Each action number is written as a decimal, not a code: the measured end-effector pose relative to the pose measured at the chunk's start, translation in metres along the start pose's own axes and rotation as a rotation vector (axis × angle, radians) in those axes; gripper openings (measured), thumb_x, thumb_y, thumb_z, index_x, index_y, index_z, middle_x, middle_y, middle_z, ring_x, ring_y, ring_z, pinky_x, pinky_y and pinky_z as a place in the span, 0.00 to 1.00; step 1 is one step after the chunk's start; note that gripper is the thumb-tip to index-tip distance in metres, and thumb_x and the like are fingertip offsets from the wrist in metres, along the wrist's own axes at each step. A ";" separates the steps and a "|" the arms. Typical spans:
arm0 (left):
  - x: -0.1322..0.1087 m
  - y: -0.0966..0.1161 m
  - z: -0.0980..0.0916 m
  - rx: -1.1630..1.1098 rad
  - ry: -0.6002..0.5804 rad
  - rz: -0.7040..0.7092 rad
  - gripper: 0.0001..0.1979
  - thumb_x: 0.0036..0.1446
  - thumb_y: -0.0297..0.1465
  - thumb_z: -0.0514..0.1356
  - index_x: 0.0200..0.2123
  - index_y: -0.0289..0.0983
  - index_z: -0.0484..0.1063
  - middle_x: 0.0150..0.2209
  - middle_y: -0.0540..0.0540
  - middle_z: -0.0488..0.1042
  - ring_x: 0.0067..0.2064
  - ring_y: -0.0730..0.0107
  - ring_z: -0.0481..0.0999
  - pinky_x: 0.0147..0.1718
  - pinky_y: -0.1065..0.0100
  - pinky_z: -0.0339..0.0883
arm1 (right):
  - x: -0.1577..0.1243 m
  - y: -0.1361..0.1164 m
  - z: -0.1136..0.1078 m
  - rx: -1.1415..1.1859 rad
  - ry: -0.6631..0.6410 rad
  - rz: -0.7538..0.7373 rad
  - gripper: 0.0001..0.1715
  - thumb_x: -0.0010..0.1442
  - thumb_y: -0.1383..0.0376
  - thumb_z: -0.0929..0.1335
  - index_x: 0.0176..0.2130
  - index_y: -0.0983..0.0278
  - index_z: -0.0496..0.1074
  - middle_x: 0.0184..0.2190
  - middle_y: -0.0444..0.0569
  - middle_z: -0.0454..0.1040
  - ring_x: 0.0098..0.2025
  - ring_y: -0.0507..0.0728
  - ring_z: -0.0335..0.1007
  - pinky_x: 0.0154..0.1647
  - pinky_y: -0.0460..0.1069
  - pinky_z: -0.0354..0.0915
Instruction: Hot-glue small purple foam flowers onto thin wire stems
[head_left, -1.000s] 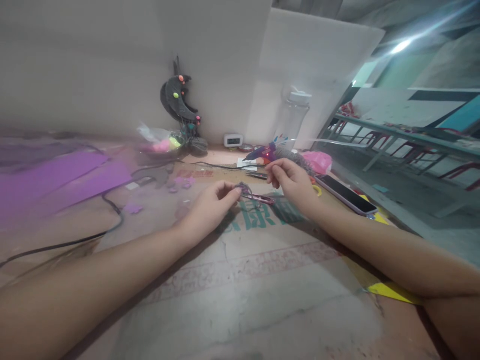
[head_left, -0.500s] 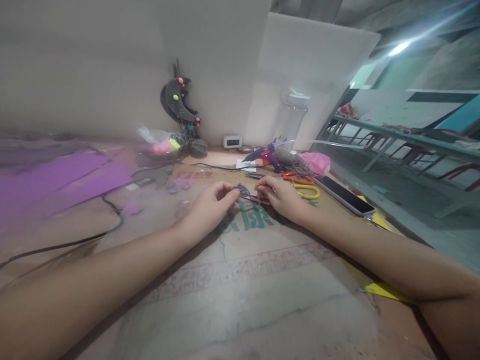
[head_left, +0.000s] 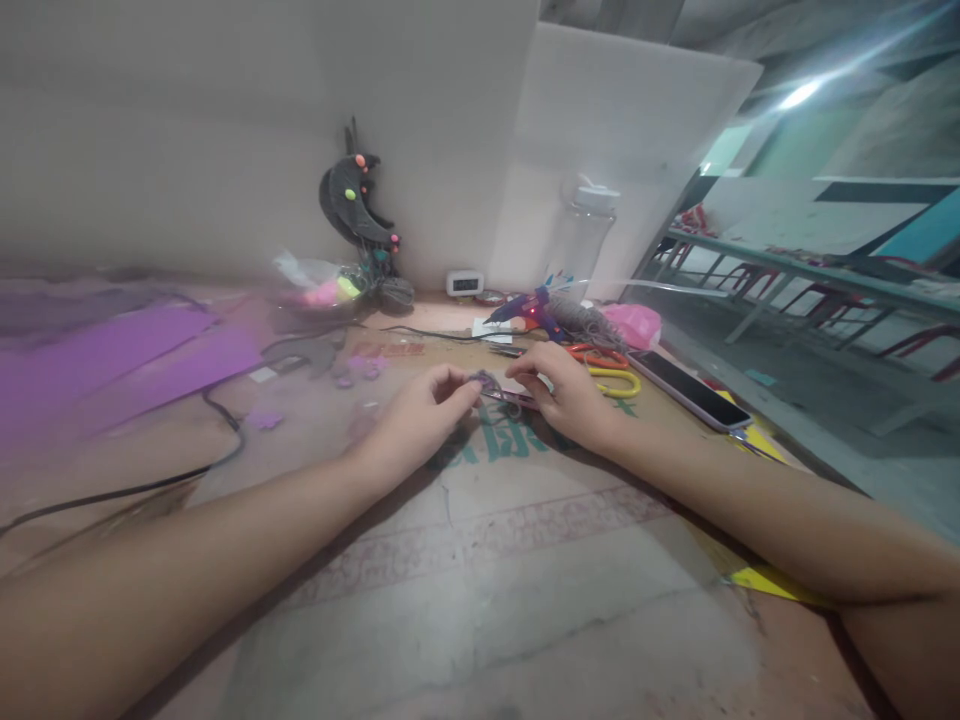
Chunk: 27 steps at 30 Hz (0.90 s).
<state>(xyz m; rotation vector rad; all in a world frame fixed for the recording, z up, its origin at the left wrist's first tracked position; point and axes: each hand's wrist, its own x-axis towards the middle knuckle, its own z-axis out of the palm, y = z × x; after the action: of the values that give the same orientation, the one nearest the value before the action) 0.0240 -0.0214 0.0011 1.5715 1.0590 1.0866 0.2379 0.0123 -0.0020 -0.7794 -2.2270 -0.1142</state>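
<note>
Over the middle of the board, my left hand (head_left: 439, 400) pinches a small grey-purple yarn piece (head_left: 486, 380) between thumb and fingers. A slim pinkish rod (head_left: 519, 398), like a crochet hook, runs from that piece toward my right hand (head_left: 562, 390). The fingers of my right hand are curled around the rod's right end, which they partly hide. A thin loop of yarn hangs just below the rod. Close behind my right hand lie orange-handled scissors (head_left: 600, 356) and a yellow handle (head_left: 619, 383).
Behind my hands are a glue gun (head_left: 529, 312), grey yarn (head_left: 585, 322), a clear bottle (head_left: 589, 235) and a small digital clock (head_left: 465, 284). A phone (head_left: 690, 392) lies at the right edge. Purple sheets (head_left: 142, 350) and a black cord (head_left: 120, 495) lie on the left.
The fingertips of my right hand have lifted slightly and shifted a little left. My left hand keeps its pinch on the yarn piece, almost in place.
</note>
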 end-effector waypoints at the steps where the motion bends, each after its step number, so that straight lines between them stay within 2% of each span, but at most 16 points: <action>1: 0.000 0.000 0.000 0.004 0.000 0.003 0.09 0.57 0.36 0.59 0.32 0.36 0.70 0.29 0.50 0.73 0.31 0.71 0.73 0.31 0.70 0.66 | 0.000 0.000 0.000 -0.001 -0.005 0.001 0.08 0.66 0.71 0.62 0.38 0.62 0.69 0.33 0.50 0.71 0.39 0.58 0.67 0.41 0.53 0.63; 8: -0.001 0.000 0.000 0.003 -0.009 0.000 0.09 0.58 0.37 0.59 0.32 0.36 0.70 0.29 0.50 0.73 0.30 0.73 0.72 0.30 0.71 0.66 | -0.002 0.003 0.000 0.010 -0.072 0.080 0.14 0.65 0.73 0.58 0.41 0.62 0.69 0.35 0.50 0.72 0.38 0.58 0.68 0.40 0.52 0.64; 12: -0.001 0.000 0.000 0.019 -0.010 0.009 0.09 0.58 0.36 0.59 0.31 0.36 0.70 0.29 0.50 0.73 0.29 0.72 0.72 0.30 0.71 0.65 | -0.003 -0.001 0.000 0.015 -0.094 0.166 0.12 0.67 0.70 0.58 0.42 0.62 0.69 0.37 0.51 0.74 0.39 0.58 0.70 0.40 0.51 0.64; 16: -0.001 0.001 0.000 0.043 -0.018 0.022 0.09 0.58 0.37 0.58 0.31 0.37 0.71 0.29 0.50 0.74 0.30 0.72 0.72 0.31 0.70 0.65 | -0.003 -0.004 0.000 0.030 -0.088 0.218 0.11 0.67 0.68 0.59 0.43 0.62 0.69 0.35 0.50 0.74 0.35 0.56 0.70 0.37 0.50 0.63; 19: -0.001 0.001 0.000 0.047 -0.014 0.028 0.10 0.57 0.37 0.59 0.31 0.37 0.71 0.28 0.50 0.74 0.30 0.71 0.72 0.32 0.69 0.65 | -0.003 -0.004 0.000 0.036 -0.060 0.164 0.12 0.67 0.69 0.58 0.43 0.62 0.69 0.32 0.48 0.72 0.34 0.56 0.68 0.36 0.50 0.62; 23: -0.001 0.001 0.000 0.037 -0.017 0.029 0.09 0.57 0.37 0.58 0.30 0.37 0.70 0.28 0.49 0.74 0.30 0.71 0.71 0.32 0.69 0.65 | -0.003 -0.002 -0.001 0.002 -0.056 -0.021 0.12 0.66 0.71 0.58 0.40 0.62 0.69 0.31 0.49 0.69 0.36 0.58 0.65 0.39 0.52 0.62; 27: -0.001 0.000 0.000 0.034 -0.018 0.038 0.09 0.57 0.37 0.58 0.31 0.37 0.70 0.29 0.49 0.74 0.31 0.70 0.72 0.31 0.69 0.65 | -0.002 -0.003 -0.001 -0.028 -0.048 -0.048 0.11 0.66 0.70 0.59 0.39 0.62 0.69 0.32 0.50 0.69 0.39 0.59 0.65 0.40 0.53 0.62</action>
<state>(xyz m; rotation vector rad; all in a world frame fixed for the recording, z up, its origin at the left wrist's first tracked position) 0.0235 -0.0226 0.0005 1.6310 1.0443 1.0826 0.2378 0.0087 -0.0023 -0.7510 -2.2947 -0.1520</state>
